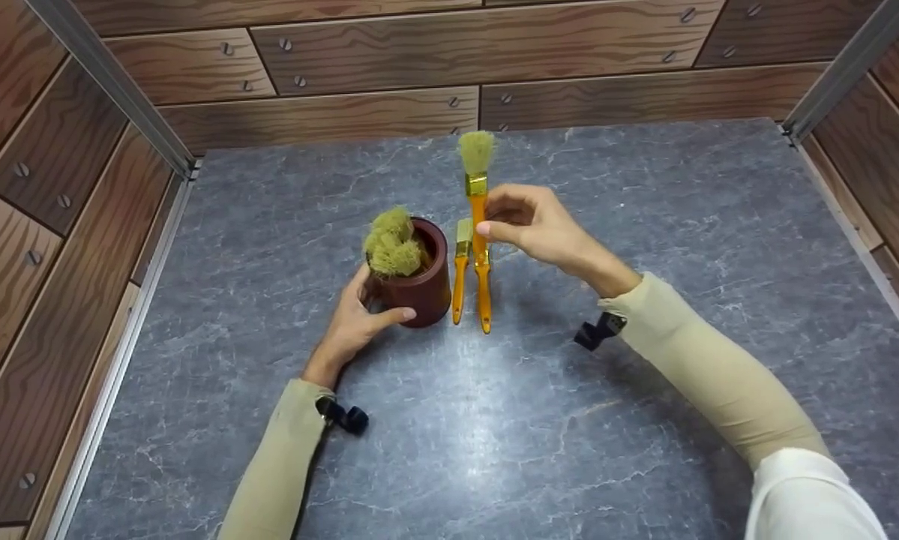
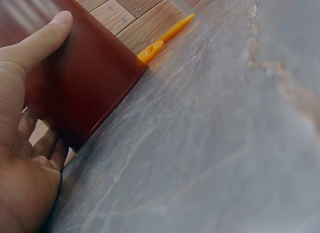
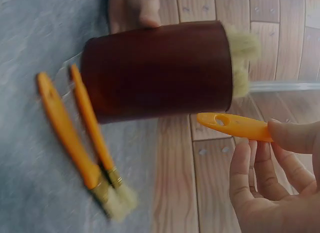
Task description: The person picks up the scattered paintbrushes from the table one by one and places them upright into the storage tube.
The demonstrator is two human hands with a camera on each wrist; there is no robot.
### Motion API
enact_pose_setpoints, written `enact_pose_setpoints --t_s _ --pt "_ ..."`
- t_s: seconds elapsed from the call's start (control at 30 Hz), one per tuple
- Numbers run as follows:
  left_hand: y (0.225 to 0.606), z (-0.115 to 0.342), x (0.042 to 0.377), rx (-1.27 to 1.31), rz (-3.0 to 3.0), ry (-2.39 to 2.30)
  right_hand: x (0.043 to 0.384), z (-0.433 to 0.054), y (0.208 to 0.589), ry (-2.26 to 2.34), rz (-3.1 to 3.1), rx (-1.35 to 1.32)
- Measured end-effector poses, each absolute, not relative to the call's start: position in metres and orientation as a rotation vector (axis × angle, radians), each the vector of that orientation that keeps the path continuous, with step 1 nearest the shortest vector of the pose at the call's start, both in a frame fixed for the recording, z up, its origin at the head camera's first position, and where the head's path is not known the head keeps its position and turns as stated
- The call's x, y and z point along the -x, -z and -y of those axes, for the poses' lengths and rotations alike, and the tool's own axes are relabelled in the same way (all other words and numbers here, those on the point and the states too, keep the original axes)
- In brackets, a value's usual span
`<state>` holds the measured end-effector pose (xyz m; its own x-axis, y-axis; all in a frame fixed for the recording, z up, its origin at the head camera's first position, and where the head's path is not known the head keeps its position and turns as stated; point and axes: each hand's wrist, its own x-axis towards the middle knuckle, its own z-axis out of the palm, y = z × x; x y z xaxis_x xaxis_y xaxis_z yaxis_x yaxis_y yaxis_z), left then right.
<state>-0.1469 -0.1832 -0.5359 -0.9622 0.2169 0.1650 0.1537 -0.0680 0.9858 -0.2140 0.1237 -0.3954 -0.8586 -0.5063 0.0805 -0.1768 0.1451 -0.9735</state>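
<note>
A dark red-brown cylindrical cup (image 1: 423, 300) stands upright on the table, with bushy yellow-green bristle heads (image 1: 394, 247) poking out of its top. My left hand (image 1: 355, 319) holds the cup from the left, the thumb along its near side and the fingers round its far side. To the right of the cup, my right hand (image 1: 543, 229) pinches a paintbrush (image 3: 235, 126) by its orange handle, bristles up, above the table. Below it lie a smaller paintbrush (image 1: 459, 289) and another orange-handled paintbrush (image 1: 484, 296), side by side; the held brush partly hides the latter in the head view.
The grey marbled tabletop (image 1: 494, 435) spreads around the cup and brushes. Wood-patterned panels (image 1: 389, 52) wall it at the back and sides, with metal posts (image 1: 112, 82) at the back corners.
</note>
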Motion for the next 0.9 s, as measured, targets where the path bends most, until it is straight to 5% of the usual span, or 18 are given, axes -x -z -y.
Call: enact_pose_setpoints --t_s 0.9 --pt "0.535 0.183 0.147 -0.441 -2.104 -2.213 0.205 -0.073 0.37 1.798 -2.083 0.976"
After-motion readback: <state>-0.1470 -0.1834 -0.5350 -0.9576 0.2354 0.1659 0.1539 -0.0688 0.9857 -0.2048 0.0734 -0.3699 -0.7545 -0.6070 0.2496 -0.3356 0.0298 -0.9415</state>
